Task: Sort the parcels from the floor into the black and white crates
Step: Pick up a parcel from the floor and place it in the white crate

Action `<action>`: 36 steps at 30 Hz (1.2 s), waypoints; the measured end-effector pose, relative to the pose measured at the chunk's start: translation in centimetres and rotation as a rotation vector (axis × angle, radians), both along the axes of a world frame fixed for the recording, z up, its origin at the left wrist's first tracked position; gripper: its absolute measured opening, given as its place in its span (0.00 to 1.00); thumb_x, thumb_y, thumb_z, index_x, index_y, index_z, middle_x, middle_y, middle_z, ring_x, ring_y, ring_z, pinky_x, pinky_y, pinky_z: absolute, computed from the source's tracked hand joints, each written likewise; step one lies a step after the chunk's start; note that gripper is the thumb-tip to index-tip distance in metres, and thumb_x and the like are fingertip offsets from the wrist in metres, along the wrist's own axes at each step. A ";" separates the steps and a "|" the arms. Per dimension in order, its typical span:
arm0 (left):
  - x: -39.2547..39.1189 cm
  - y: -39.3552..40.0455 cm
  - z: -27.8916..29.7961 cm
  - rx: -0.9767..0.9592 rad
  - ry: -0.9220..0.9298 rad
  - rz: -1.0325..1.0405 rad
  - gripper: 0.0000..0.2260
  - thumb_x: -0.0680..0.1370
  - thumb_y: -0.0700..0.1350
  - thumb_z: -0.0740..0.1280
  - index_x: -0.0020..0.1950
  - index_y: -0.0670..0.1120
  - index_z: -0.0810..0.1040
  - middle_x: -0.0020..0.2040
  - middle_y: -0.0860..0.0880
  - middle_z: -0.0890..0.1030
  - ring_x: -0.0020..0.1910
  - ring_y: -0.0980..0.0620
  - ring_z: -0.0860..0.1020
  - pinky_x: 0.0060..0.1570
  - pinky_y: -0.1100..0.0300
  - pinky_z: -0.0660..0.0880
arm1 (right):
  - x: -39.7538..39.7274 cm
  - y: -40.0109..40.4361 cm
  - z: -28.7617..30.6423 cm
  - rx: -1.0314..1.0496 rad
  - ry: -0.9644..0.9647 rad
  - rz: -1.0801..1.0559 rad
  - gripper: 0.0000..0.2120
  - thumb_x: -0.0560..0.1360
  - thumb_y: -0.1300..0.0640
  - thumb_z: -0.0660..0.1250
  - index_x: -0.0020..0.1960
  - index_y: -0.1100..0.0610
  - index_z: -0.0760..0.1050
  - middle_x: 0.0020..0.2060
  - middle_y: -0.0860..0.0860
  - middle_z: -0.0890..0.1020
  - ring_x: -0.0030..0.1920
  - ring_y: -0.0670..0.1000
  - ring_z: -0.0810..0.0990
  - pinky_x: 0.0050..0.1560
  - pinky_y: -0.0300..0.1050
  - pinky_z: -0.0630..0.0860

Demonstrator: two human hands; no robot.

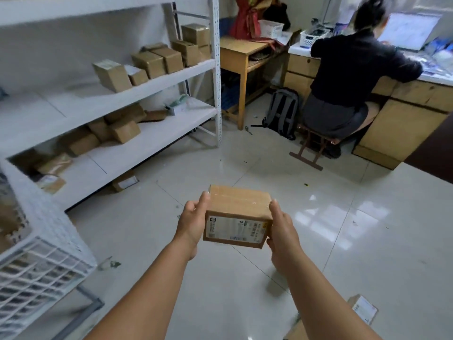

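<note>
A brown cardboard parcel (237, 214) with clear tape on top and a white shipping label facing me is held in the air above the tiled floor. My left hand (192, 223) grips its left side and my right hand (282, 229) grips its right side. A white lattice crate (46, 244) stands at the lower left with brown parcels partly visible inside. Another parcel (362, 309) with a white label lies on the floor at the bottom right, partly hidden by my right forearm. No black crate is in view.
White shelving (152, 141) with several brown boxes fills the left. A small parcel (125, 182) lies under its bottom shelf. A person (353, 77) sits on a stool at a wooden counter at the back right, a grey backpack (283, 114) beside them.
</note>
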State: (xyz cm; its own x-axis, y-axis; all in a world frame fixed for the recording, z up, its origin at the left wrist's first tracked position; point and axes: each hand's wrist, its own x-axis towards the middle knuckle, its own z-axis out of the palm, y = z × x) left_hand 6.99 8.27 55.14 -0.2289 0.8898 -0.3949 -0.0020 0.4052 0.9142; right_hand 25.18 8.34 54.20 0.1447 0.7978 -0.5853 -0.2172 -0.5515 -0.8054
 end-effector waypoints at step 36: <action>-43.1 -21.9 8.2 0.335 0.127 0.544 0.16 0.77 0.46 0.68 0.64 0.53 0.72 0.56 0.56 0.77 0.51 0.63 0.74 0.44 0.70 0.69 | -46.9 -11.2 8.5 0.274 0.036 0.580 0.16 0.78 0.40 0.59 0.59 0.47 0.73 0.57 0.51 0.77 0.58 0.53 0.76 0.64 0.57 0.71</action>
State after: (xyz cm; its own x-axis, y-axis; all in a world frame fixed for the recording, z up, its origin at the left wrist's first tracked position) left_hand -36.10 -13.59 63.32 -0.7078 0.7041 -0.0569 -0.0105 0.0700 0.9975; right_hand -21.73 -2.82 62.71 -0.3718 0.8616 -0.3455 0.0248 -0.3629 -0.9315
